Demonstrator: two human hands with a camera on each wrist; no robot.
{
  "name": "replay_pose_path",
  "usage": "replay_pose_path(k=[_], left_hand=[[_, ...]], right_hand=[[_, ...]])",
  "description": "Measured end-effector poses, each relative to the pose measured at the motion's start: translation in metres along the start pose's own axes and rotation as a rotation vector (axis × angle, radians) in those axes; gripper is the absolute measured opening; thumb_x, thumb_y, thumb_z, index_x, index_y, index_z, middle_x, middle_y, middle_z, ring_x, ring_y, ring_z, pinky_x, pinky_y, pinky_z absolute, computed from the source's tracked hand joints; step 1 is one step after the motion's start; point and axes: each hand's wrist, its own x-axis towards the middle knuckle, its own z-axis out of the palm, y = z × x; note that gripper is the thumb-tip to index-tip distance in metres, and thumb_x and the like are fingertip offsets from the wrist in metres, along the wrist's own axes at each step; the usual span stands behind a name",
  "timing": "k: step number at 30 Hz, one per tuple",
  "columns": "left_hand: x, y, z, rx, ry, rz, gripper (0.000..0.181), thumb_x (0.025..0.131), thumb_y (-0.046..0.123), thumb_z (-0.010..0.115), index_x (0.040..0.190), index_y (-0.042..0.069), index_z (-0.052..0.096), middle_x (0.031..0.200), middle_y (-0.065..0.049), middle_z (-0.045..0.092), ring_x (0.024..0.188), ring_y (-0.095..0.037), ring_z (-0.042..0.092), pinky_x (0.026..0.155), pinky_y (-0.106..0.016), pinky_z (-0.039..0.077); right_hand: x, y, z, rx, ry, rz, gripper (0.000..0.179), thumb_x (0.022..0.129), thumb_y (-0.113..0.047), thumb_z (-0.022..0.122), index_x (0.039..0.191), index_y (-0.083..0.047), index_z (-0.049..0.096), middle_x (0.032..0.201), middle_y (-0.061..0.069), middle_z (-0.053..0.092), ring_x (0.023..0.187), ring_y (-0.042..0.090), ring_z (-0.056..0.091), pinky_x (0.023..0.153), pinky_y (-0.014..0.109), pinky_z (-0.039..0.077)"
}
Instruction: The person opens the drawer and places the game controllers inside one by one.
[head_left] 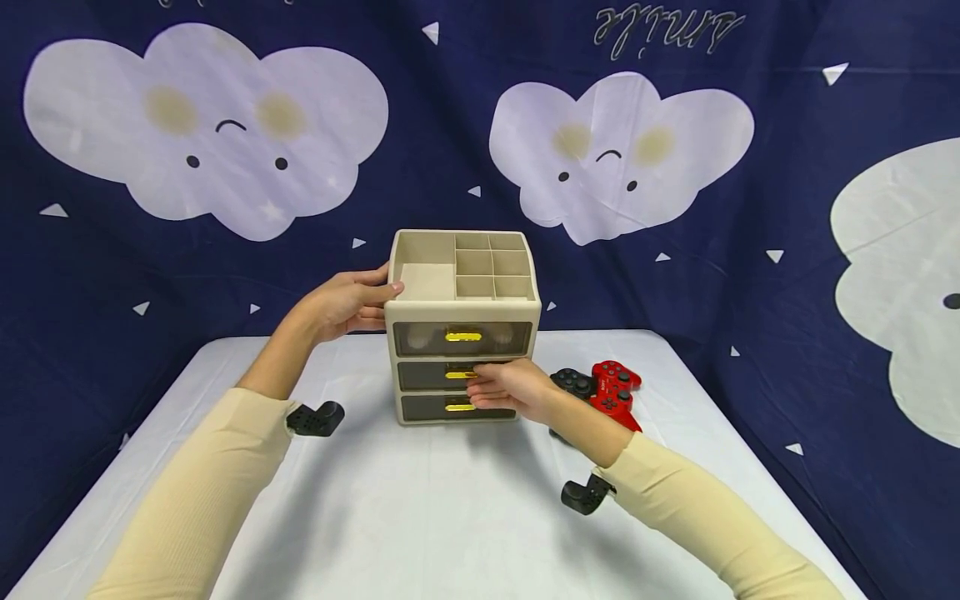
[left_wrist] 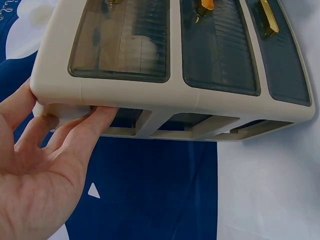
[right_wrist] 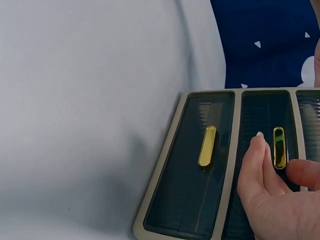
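Observation:
A cream drawer organizer (head_left: pixel 462 311) stands upright on the table, its three dark see-through drawers pushed in. My left hand (head_left: pixel 347 302) holds its upper left side, thumb over the top rim and fingers along the outer wall; the left wrist view shows the fingers beneath the edge at an opening. At the front, my right hand (right_wrist: pixel 280 200) has its thumb and fingers on either side of the middle drawer's gold handle (right_wrist: pixel 279 148). Those fingers are fairly straight, with a gap between the foremost fingertip and the handle. Contact with the handle is hard to tell.
Right of the organizer lie a red game controller (head_left: pixel 615 392) and a black one (head_left: pixel 573 382), partly behind my right forearm. The white table (head_left: pixel 420 517) meets a dark blue cloud-print cloth (head_left: pixel 442 150) at the back. Compartments (head_left: pixel 491 262) divide the organizer's top.

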Motion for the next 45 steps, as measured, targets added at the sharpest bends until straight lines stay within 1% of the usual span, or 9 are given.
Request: replay_pose_path(k=[7,14,19,24,32,36,40,45], left_hand=[[0.000,0.000,0.001,-0.028,-0.012,0.001,0.075,0.105,0.024,0.058,0.164,0.021,0.011,0.152,-0.023,0.047,0.100,-0.011,0.070,0.107,-0.045,0.049],[0.000,-0.001,0.000,-0.033,-0.028,0.002,0.074,0.106,0.025,0.056,0.164,0.021,0.010,0.153,-0.022,0.046,0.102,-0.011,0.070,0.108,-0.044,0.047],[0.001,-0.001,0.000,-0.034,-0.036,0.007,0.074,0.106,0.025,0.057,0.164,0.022,0.010,0.153,-0.022,0.046,0.103,-0.011,0.069,0.108,-0.044,0.047],[0.001,-0.001,-0.001,-0.034,-0.037,-0.003,0.074,0.105,0.027,0.057,0.164,0.024,0.011,0.148,-0.022,0.049,0.097,-0.007,0.068,0.107,-0.040,0.049],[0.002,-0.002,-0.002,-0.046,-0.039,-0.002,0.074,0.106,0.025,0.057,0.164,0.023,0.012,0.149,-0.023,0.047,0.095,-0.007,0.069,0.096,-0.031,0.057],[0.002,-0.002,-0.002,-0.043,-0.044,0.001,0.074,0.106,0.024,0.057,0.164,0.022,0.011,0.150,-0.023,0.046,0.096,-0.007,0.069,0.099,-0.032,0.056],[0.001,-0.002,-0.002,-0.038,-0.048,0.003,0.074,0.106,0.024,0.056,0.164,0.021,0.010,0.151,-0.023,0.046,0.097,-0.007,0.069,0.104,-0.038,0.052],[0.001,-0.001,-0.002,-0.042,-0.048,0.004,0.075,0.106,0.024,0.057,0.164,0.020,0.009,0.152,-0.023,0.045,0.098,-0.008,0.070,0.105,-0.041,0.050]], right_hand=[[-0.002,-0.003,0.003,0.000,0.025,-0.001,0.031,0.102,-0.012,0.061,0.117,0.014,0.067,0.085,0.008,0.076,0.078,0.016,0.074,0.078,0.028,0.062],[-0.006,-0.002,0.005,0.008,0.041,-0.003,0.027,0.100,-0.008,0.063,0.115,0.014,0.069,0.082,0.007,0.076,0.076,0.016,0.074,0.076,0.028,0.063],[-0.013,0.000,0.008,-0.039,0.060,-0.023,0.029,0.099,-0.010,0.065,0.113,0.015,0.069,0.079,0.006,0.075,0.073,0.016,0.074,0.072,0.027,0.063],[-0.022,0.003,0.010,-0.089,0.052,-0.026,0.031,0.099,-0.013,0.066,0.113,0.014,0.070,0.081,0.006,0.075,0.070,0.013,0.072,0.071,0.027,0.062],[-0.043,0.014,0.013,-0.150,0.022,-0.038,0.032,0.098,-0.016,0.067,0.111,0.012,0.071,0.082,0.005,0.075,0.073,0.013,0.072,0.073,0.029,0.063],[-0.055,0.019,0.014,-0.159,0.008,-0.046,0.035,0.099,-0.018,0.066,0.113,0.014,0.070,0.084,0.006,0.075,0.071,0.012,0.071,0.074,0.030,0.063],[-0.067,0.022,0.017,-0.157,-0.002,-0.045,0.037,0.099,-0.018,0.066,0.114,0.015,0.069,0.084,0.006,0.074,0.070,0.012,0.071,0.073,0.030,0.063],[-0.076,0.023,0.021,-0.156,0.001,-0.043,0.038,0.099,-0.018,0.066,0.113,0.016,0.069,0.083,0.006,0.074,0.068,0.012,0.070,0.071,0.029,0.063]])
